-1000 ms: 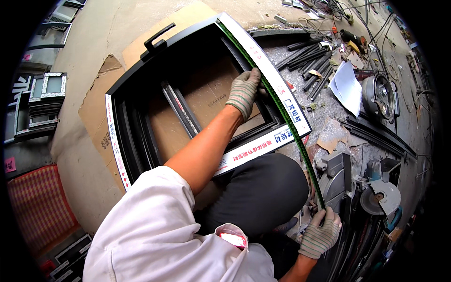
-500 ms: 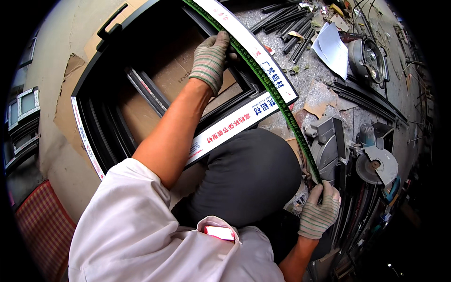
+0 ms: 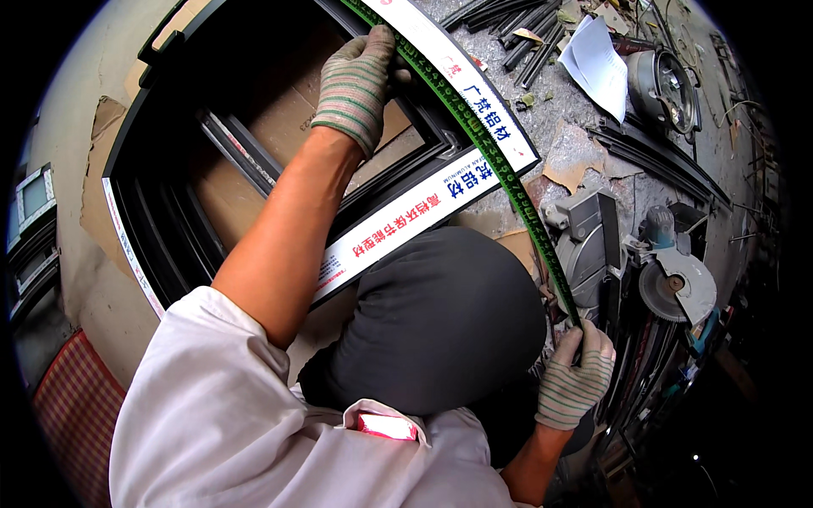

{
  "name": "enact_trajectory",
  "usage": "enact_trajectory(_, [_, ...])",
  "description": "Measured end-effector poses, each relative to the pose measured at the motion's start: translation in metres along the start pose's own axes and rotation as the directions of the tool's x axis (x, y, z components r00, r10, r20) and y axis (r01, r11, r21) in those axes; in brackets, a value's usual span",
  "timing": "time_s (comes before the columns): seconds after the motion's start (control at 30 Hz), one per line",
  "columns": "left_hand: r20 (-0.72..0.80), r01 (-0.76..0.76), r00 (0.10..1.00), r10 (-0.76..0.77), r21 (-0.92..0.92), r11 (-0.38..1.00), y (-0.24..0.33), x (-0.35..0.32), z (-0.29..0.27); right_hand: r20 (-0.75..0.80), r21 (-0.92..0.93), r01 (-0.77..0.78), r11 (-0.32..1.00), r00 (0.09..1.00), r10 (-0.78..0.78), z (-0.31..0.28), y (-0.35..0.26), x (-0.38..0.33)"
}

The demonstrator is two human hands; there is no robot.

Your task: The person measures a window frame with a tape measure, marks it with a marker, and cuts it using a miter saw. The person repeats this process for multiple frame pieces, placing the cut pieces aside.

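A thin, flexible green measuring tape [image 3: 484, 144] slants from upper left to lower right along the dark frame's [image 3: 398, 224] white-filmed right side, bowing past its corner. The knit-gloved right hand [image 3: 577, 377] pinches its lower end; the left hand [image 3: 354, 89] curls beside it, grip unclear.

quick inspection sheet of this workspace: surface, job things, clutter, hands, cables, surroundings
Surface: bare floor, with brown cardboard beneath the dark frame
Job's things: dark frame bears white printed film; green measuring tape runs along one side and past its corner
Clutter: black bars, white papers and a circular saw to the right
Hands: left hand at the frame's side, thumb by the tape, grip unclear; right hand pinches the tape's lower end
Cables: thin cord, upper right
Surroundings: red checked cloth, left
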State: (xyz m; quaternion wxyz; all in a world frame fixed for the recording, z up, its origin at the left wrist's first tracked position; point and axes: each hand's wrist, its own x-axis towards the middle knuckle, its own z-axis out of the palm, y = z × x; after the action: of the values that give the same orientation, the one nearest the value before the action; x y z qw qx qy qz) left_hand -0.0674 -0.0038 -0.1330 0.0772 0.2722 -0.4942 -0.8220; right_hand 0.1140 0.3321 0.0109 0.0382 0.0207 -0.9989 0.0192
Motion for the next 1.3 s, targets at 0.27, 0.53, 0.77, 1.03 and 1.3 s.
enact_trajectory(0.27, [0.006, -0.010, 1.000, 0.011, -0.007, 1.000, 0.0010, -0.0004, 0.0009, 0.006, 0.028, -0.010, 1.000, 1.000, 0.010, 0.0033, 0.0018, -0.0005])
enact_trajectory(0.53, [0.010, -0.007, 1.000, 0.007, -0.017, 1.000, -0.0038, 0.0031, 0.0001, -0.002, 0.012, 0.026, 1.000, 1.000, -0.026, 0.0036, 0.0028, 0.0013])
enact_trajectory(0.77, [0.002, 0.001, 1.000, -0.001, -0.030, 1.000, -0.0028, 0.0024, 0.0000, 0.004, 0.010, 0.051, 0.999, 0.999, -0.051, 0.0026, 0.0043, 0.0025])
enact_trajectory(1.03, [-0.003, -0.003, 1.000, 0.003, -0.025, 1.000, -0.0036, 0.0022, 0.0006, -0.003, 0.020, 0.042, 0.999, 0.999, -0.042, 0.0038, 0.0024, 0.0025])
enact_trajectory(1.3, [0.031, 0.017, 0.999, -0.015, -0.073, 0.997, -0.0017, 0.0029, 0.0016, -0.013, 0.035, 0.050, 0.998, 0.999, -0.050, 0.0046, -0.0040, 0.0020])
